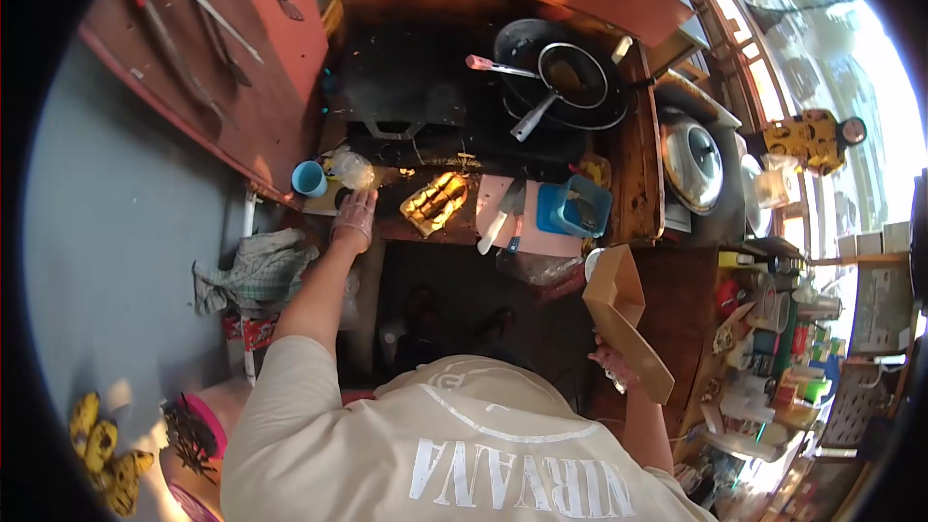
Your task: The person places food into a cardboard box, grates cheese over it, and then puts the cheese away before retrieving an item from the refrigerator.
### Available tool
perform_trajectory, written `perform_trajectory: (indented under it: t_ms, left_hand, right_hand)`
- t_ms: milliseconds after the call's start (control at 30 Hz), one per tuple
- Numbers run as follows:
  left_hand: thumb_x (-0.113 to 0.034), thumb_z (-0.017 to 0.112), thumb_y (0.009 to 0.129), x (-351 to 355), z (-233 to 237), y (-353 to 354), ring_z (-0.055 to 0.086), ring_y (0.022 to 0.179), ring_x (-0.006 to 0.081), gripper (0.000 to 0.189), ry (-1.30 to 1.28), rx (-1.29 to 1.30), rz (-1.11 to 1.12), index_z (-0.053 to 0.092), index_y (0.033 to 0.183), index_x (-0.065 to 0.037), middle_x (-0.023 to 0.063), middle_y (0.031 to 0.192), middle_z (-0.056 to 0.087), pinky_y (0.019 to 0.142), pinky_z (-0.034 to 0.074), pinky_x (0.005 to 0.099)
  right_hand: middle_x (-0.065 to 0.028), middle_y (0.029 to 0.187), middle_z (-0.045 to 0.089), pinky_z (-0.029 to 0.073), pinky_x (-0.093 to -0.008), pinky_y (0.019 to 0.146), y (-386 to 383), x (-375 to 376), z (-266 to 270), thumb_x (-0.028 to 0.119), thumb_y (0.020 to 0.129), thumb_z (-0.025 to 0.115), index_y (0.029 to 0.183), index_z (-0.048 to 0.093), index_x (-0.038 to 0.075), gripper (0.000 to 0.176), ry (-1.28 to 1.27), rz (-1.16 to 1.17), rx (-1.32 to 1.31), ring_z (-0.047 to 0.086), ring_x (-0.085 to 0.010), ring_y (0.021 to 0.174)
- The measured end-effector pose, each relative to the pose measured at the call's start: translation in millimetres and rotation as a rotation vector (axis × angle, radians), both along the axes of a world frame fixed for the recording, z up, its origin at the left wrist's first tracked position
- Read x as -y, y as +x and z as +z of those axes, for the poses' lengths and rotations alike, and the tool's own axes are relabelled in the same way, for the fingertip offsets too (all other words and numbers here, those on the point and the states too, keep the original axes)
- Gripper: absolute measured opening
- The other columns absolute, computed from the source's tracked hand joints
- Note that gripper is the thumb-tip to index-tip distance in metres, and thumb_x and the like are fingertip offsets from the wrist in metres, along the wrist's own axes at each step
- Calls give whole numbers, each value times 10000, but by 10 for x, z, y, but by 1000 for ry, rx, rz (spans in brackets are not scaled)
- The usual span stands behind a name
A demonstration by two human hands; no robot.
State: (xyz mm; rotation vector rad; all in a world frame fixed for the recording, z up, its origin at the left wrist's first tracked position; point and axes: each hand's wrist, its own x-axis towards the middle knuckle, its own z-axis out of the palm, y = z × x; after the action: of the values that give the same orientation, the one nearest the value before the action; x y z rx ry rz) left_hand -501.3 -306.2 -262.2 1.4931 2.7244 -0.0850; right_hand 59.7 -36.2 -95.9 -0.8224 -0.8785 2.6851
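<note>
My left hand, in what looks like a clear plastic glove, reaches over the counter's left end with its fingers stretched out. Its fingertips are next to a crumpled clear plastic bag and near a blue cup. My right hand, also seemingly gloved in clear plastic, holds an open brown cardboard box by its hanging lid; the lid partly hides the fingers. Between the hands, golden food with dark stripes lies in a small tray on the counter.
A knife lies on a pink cutting board beside a blue plastic container. Behind, a black pan holds two strainers. A lidded pot stands right. A cloth hangs left; bananas are at lower left.
</note>
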Motion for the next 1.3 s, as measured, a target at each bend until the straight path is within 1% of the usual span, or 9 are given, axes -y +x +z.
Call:
perform_trajectory:
  t_ms: [167, 233, 333, 467, 567, 600, 633, 867, 1300]
  left_hand:
    - [-127, 509, 933, -139, -149, -241, 546, 1198, 302, 333, 28, -8, -38, 603, 1241, -44, 139, 1210, 623, 1083, 389, 439]
    - [-125, 517, 923, -124, -171, -204, 550, 1191, 307, 305, 11, 47, 5, 608, 1203, -47, 139, 1203, 621, 1072, 400, 443]
    - [-102, 525, 895, -16, -317, -188, 568, 1149, 328, 230, 2, 95, 52, 615, 1101, -58, 149, 1153, 623, 1014, 436, 456]
    - [-84, 568, 849, 172, -268, -35, 599, 1062, 358, 263, 72, 61, 38, 617, 1107, -66, 165, 1062, 645, 953, 452, 456]
    - [-69, 606, 815, 354, -302, 129, 622, 975, 381, 335, 203, 96, 107, 635, 1148, -83, 182, 990, 664, 911, 463, 477]
    - [-65, 596, 827, 364, -297, 169, 628, 975, 397, 373, 248, 92, 124, 642, 1196, -104, 212, 999, 676, 879, 481, 491]
    - [-54, 580, 837, 303, -118, 265, 629, 994, 417, 396, 138, 175, 220, 637, 1224, -118, 238, 1019, 680, 887, 492, 505]
    - [-23, 649, 710, 627, -65, 503, 590, 975, 412, 401, 286, 236, 206, 571, 1103, -53, 221, 1009, 631, 893, 461, 505]
    - [-27, 635, 692, 940, 477, 750, 580, 965, 430, 397, 374, 100, 294, 556, 1081, -36, 231, 985, 619, 857, 451, 511]
  right_hand:
    - [-113, 1035, 652, 631, -371, 817, -133, 283, 115, -184, 745, 699, 1189, 614, -60, 469, 147, -26, 550, 676, -182, 879]
    - [-268, 1049, 659, 563, -567, 923, -157, 305, 65, 216, 909, 649, 1242, 550, -151, 506, 548, 186, 593, 719, -337, 858]
    - [-255, 968, 680, 606, -556, 832, -154, 159, -219, 113, 873, 655, 1124, 606, -152, 368, 40, -141, 681, 719, -325, 760]
    - [-114, 838, 723, 537, -356, 639, 421, -214, -1239, 205, 839, 692, 967, 729, 10, 236, 1065, 45, 722, 684, -186, 756]
    - [-174, 829, 699, 525, -394, 641, -385, -202, -202, 193, 861, 619, 933, 730, 48, 196, 729, -14, 1213, 679, -225, 768]
    - [-131, 809, 670, 509, -409, 585, 169, -471, -820, 164, 848, 623, 900, 700, 34, 160, 1617, 524, 1134, 649, -254, 712]
    - [-181, 841, 666, 491, -462, 628, -317, -429, -189, 176, 855, 579, 865, 685, 42, 171, 1264, 413, 1374, 617, -332, 761]
    - [-241, 1050, 710, 548, -440, 881, -1081, -509, 735, 209, 857, 609, 1008, 682, -14, 279, 1405, 467, 1331, 705, -346, 1005]
    - [-103, 829, 697, 574, -389, 669, -1770, -437, 39, 138, 773, 651, 861, 727, 39, 152, 2083, 600, 1032, 711, -266, 840]
